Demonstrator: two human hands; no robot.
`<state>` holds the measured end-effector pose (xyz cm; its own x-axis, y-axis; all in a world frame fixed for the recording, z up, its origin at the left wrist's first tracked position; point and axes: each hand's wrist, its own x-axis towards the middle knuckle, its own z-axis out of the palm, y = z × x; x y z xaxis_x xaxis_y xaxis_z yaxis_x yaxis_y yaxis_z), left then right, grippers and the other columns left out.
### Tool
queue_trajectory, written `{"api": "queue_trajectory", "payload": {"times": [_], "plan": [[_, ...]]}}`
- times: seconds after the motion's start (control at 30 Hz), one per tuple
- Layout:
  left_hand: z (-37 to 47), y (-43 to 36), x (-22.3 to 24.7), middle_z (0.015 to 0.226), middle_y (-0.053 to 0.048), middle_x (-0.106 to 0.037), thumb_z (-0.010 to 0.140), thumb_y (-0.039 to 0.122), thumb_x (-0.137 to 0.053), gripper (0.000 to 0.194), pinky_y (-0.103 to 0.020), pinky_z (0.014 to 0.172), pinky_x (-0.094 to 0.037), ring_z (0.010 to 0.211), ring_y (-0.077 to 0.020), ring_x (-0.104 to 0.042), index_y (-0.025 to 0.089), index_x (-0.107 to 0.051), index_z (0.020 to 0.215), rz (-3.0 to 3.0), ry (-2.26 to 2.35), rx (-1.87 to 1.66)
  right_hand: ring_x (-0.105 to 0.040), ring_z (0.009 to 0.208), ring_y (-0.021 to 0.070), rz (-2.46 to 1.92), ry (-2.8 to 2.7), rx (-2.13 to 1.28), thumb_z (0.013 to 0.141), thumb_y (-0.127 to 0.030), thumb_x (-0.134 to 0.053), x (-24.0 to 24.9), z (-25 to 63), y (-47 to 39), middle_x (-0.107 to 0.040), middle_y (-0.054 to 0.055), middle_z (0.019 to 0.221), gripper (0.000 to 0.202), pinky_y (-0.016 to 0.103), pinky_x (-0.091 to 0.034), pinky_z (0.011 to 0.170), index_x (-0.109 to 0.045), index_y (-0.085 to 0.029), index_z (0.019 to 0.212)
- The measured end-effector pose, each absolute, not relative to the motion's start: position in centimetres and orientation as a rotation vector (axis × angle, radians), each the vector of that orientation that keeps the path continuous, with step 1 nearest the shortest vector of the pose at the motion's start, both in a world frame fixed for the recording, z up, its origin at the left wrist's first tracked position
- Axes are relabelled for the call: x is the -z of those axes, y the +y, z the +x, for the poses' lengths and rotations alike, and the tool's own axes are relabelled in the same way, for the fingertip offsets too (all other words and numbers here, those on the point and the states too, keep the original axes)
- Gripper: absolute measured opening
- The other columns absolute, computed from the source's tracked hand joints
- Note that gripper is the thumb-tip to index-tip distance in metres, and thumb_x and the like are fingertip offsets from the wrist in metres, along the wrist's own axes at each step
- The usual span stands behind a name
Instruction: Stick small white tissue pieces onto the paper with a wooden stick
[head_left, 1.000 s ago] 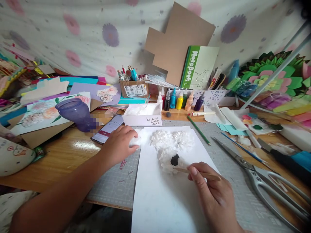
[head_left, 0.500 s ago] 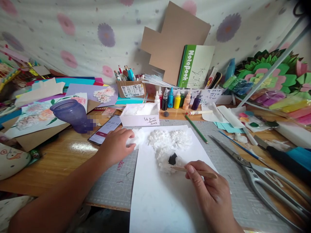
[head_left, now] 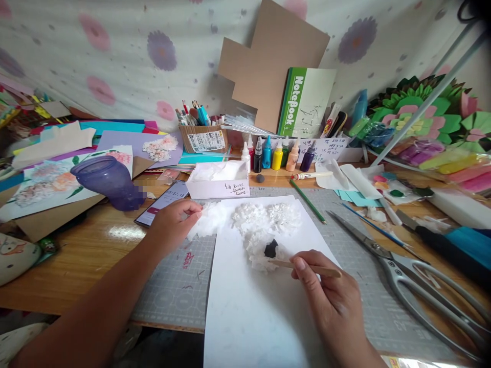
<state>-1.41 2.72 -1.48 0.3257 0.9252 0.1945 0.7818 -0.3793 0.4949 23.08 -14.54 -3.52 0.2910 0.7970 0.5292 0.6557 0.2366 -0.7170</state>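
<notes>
My left hand [head_left: 176, 221] is closed in a pinch at the edge of some thin white tissue paper [head_left: 210, 219], left of the white sheet [head_left: 238, 317]. A flat wooden stick [head_left: 320, 270] is gripped between the thumb and fingers of my right hand [head_left: 332, 296]. Its tip touches the lower edge of a ruffled white paper flower [head_left: 255, 258] on the sheet. In that flower's middle shows a dark, black patch [head_left: 270, 249]. Two more ruffled white flowers, one on the left [head_left: 247, 217] and one on the right [head_left: 284, 216], lie above it.
A white box [head_left: 220, 190] of white paper stands behind the sheet, with paint bottles [head_left: 276, 157] beyond. On the right lie large scissors [head_left: 395, 263] and a green pencil [head_left: 309, 202]. At left are a phone [head_left: 163, 202] and a purple vase [head_left: 109, 181]. A cutting mat [head_left: 172, 291] lies underneath.
My left hand has drawn back slightly to the left, and its fingers have closed together at the tissue paper. My right hand holds the stick in nearly the same place.
</notes>
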Motion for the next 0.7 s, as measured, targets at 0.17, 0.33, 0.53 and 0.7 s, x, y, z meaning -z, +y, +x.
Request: {"api": "queue_trajectory", "payload": {"times": [0.17, 0.33, 0.53, 0.7], "plan": [[-1.5, 2.6, 0.8, 0.1, -0.005, -0.068, 0.081, 0.037, -0.051, 0.022, -0.029, 0.08, -0.043, 0.093, -0.0206, -0.06, 0.02, -0.063, 0.077, 2.285, 1.441, -0.576, -0.056, 0.052, 0.0124, -1.452, -1.43, -0.153, 0.093, -0.025, -0.048, 3.4, 23.2, -14.5, -0.06, -0.001, 0.06, 0.031, 0.024, -0.042, 0.05, -0.059, -0.019, 0.064], [-0.8, 2.3, 1.0, 0.084, -0.003, -0.069, 0.077, 0.036, -0.052, 0.02, -0.031, 0.069, -0.043, 0.077, -0.0218, -0.061, 0.021, -0.064, 0.076, 2.26, 1.538, -0.452, -0.057, 0.055, 0.0125, -1.449, -1.437, -0.182, 0.093, -0.024, -0.048, 3.6, 23.4, -14.7, -0.061, 0.0, 0.062, 0.03, 0.024, -0.043, 0.052, -0.06, -0.019, 0.066], [-0.3, 1.5, -0.7, 0.078, -0.002, -0.064, 0.077, 0.037, -0.051, 0.018, -0.029, 0.063, -0.039, 0.07, -0.019, -0.056, 0.022, -0.06, 0.077, 2.278, 1.602, -0.51, -0.056, 0.053, 0.0116, -1.415, -1.421, -0.145, 0.092, -0.022, -0.05, 3.2, 23.2, -14.5, -0.059, -0.002, 0.059, 0.026, 0.023, -0.042, 0.051, -0.061, -0.018, 0.068], [2.1, -0.6, -4.0, 0.067, 0.002, -0.063, 0.077, 0.038, -0.055, 0.017, -0.025, 0.06, -0.039, 0.064, -0.0138, -0.054, 0.02, -0.056, 0.075, 2.099, 1.261, -0.563, -0.055, 0.052, 0.0122, -1.419, -1.409, -0.169, 0.092, -0.022, -0.05, 3.2, 23.1, -14.6, -0.058, -0.002, 0.058, 0.024, 0.024, -0.041, 0.051, -0.061, -0.018, 0.071]]}}
